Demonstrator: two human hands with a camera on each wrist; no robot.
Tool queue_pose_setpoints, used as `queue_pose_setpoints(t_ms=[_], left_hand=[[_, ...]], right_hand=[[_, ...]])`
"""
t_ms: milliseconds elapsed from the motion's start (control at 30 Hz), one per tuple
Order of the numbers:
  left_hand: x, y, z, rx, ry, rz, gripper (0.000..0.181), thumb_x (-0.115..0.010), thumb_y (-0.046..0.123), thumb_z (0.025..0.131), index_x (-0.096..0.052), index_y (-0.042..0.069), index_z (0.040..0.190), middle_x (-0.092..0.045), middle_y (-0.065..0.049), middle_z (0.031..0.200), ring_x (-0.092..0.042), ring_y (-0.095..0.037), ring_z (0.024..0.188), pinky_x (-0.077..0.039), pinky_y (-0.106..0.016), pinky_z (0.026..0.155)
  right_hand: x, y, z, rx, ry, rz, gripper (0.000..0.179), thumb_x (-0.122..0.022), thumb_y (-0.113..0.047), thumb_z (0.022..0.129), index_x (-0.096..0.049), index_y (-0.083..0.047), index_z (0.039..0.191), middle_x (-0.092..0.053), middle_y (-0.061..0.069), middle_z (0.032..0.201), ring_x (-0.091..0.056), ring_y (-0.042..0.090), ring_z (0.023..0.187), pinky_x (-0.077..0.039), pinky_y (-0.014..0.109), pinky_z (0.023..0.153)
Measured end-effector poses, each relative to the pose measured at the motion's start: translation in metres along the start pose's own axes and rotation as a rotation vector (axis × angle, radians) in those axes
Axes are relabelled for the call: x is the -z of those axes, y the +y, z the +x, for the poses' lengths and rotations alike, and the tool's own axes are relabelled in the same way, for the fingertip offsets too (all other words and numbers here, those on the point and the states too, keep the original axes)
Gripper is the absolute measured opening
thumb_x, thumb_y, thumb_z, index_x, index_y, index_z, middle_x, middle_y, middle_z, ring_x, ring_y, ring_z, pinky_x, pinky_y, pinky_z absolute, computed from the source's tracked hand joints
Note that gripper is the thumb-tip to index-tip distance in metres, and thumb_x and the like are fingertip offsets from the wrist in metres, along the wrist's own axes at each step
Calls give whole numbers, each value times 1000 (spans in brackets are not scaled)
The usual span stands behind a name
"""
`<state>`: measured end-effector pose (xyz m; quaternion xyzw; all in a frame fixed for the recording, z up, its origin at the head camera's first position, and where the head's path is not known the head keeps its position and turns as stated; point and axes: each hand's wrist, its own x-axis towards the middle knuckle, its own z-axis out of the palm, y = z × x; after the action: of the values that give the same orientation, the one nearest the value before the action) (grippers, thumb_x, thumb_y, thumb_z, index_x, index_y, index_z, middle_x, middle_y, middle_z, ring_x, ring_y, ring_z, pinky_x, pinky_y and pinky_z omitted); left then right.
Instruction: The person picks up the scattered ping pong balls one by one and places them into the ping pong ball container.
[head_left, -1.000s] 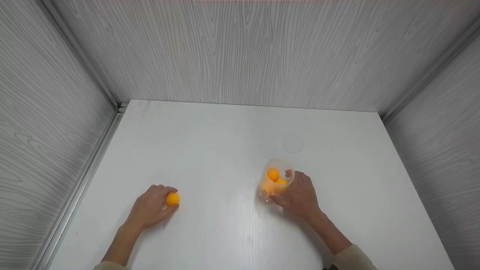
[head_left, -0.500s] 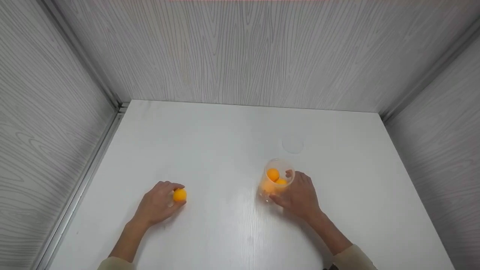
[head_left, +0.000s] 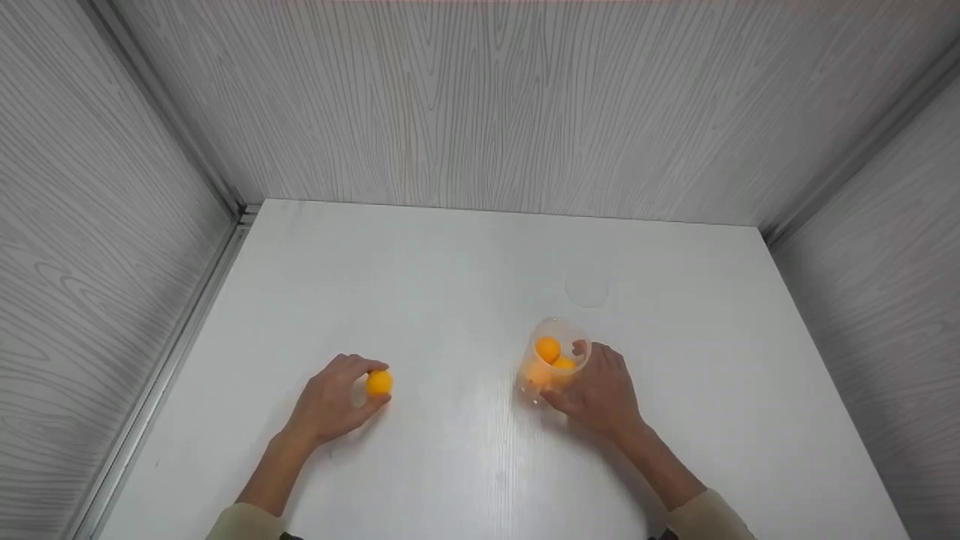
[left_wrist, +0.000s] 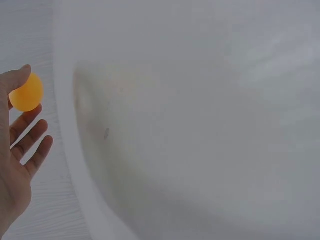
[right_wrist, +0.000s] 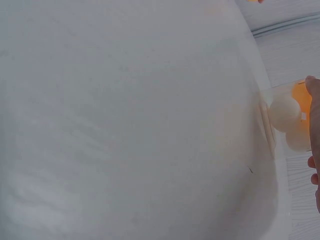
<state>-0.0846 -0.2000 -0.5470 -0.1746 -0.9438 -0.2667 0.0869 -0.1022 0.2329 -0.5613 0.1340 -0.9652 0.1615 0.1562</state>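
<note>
My left hand pinches an orange table tennis ball between thumb and fingertips, just over the table. In the left wrist view, the other fingers spread away from the ball. A clear plastic cup stands to the right, leaning slightly in view, and my right hand grips its right side. Several balls lie inside; an orange ball sits uppermost. The right wrist view shows a pale ball and orange ones through the cup wall, partly covered by the right hand.
A thin transparent disc, perhaps a lid, lies flat on the white table behind the cup. Grey wood-grain panels stand at the back and both sides. A large blurred pale surface fills most of both wrist views.
My left hand has moved right and slightly away from me, carrying the orange table tennis ball closer to the cup. The right hand and cup stay in place.
</note>
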Motion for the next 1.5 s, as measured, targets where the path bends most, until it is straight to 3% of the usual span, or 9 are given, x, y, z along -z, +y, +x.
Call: queue_pose_setpoints(t_ms=[433, 633, 1500], left_hand=[[-5, 19, 19, -91, 28, -61, 38, -87, 26, 86, -74, 18, 121, -76, 1, 113, -69, -18, 104, -63, -35, 95], [-9, 27, 26, -138, 65, -76, 39, -88, 25, 84, -74, 17, 119, -77, 1, 110, -69, -19, 101, -64, -34, 91], [-25, 70, 53, -184, 101, -200, 37, -87, 25, 87, -75, 15, 120, -77, 1, 115, -69, -18, 106, -62, -36, 97]], right_hand=[[3, -4, 1, -21, -15, 1, 86, -78, -66, 77, -59, -3, 132, -67, 15, 112, -60, 31, 104, -53, 48, 102], [1, -2, 0, 31, 16, -31, 85, -78, -66, 78, -60, -1, 128, -66, 15, 109, -60, 31, 101, -54, 48, 99], [3, -2, -1, 11, 8, -12, 86, -83, -62, 77, -58, -2, 132, -66, 16, 113, -60, 32, 106, -54, 49, 102]])
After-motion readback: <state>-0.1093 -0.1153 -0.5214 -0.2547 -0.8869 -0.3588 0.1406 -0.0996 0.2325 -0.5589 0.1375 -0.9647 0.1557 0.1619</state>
